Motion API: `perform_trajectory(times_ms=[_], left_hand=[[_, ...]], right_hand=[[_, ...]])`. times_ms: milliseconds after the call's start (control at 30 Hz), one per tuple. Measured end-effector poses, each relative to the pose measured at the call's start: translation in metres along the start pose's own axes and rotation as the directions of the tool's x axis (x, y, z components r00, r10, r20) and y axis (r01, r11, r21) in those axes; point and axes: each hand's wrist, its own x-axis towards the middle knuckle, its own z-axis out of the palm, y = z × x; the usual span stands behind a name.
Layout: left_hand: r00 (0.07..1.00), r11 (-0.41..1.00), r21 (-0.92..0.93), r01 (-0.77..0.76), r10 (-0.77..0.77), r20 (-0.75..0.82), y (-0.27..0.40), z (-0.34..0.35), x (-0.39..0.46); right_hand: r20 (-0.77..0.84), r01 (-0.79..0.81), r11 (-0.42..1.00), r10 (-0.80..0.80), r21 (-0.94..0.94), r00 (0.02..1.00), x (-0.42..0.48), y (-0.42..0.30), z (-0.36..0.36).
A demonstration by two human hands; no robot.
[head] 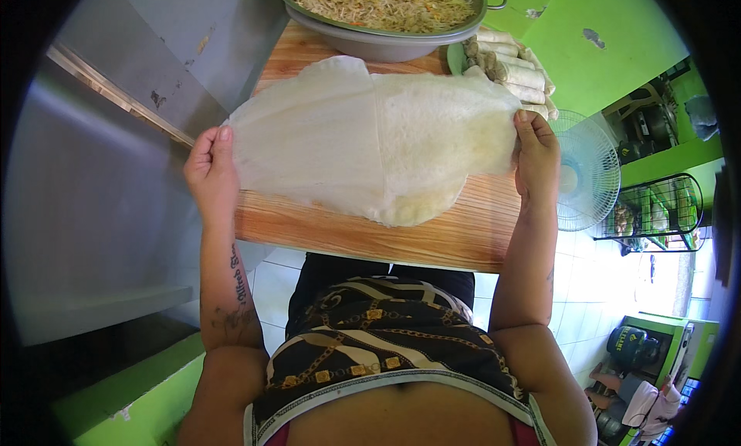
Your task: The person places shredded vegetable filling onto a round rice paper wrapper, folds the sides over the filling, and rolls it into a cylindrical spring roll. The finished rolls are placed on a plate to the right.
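Observation:
A wide, thin sheet of pale spring roll wrapper (324, 139) spreads between my hands, over a wood-grain table (370, 237). A seam or overlap runs down its middle, and its lower edge is uneven. My left hand (213, 168) pinches the left edge between thumb and fingers. At the far right edge, my right hand (535, 150) pinches the wrapper the same way. How much of the sheet rests on the tabletop, I cannot tell.
Beyond the wrapper stands a metal colander (477, 17) of shredded bean sprout filling (382, 6), set in a grey basin (382, 46). Rolled spring rolls (518, 72) are stacked on a green plate (456, 58). An electric fan (584, 174) stands right of the table; a person (639, 402) is farther off.

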Motion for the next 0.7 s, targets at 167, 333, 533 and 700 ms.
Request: perform_trajectory(times_ms=[167, 333, 533, 700], left_hand=[[0.994, 0.994, 0.053, 0.097, -0.094, -0.053, -0.020, -0.032, 0.007], [0.988, 0.988, -0.005, 0.155, -0.155, 0.011, -0.029, -0.057, 0.004], [0.986, 0.965, 0.204, 0.166, -0.169, -0.006, -0.010, -0.089, -0.014], [0.952, 0.967, 0.010, 0.254, -0.252, 0.174, 0.027, -0.086, -0.026]], right_hand=[[-0.081, -0.010, 1.000, 0.010, -0.003, 0.997, 0.009, 0.020, 0.006], [-0.126, 0.040, 0.997, -0.032, 0.059, 0.992, 0.021, 0.023, -0.001], [-0.181, 0.034, 0.989, -0.007, 0.142, 0.983, 0.035, 0.009, -0.026], [-0.020, 0.340, 0.902, -0.358, -0.267, 0.934, 0.038, -0.052, 0.011]])
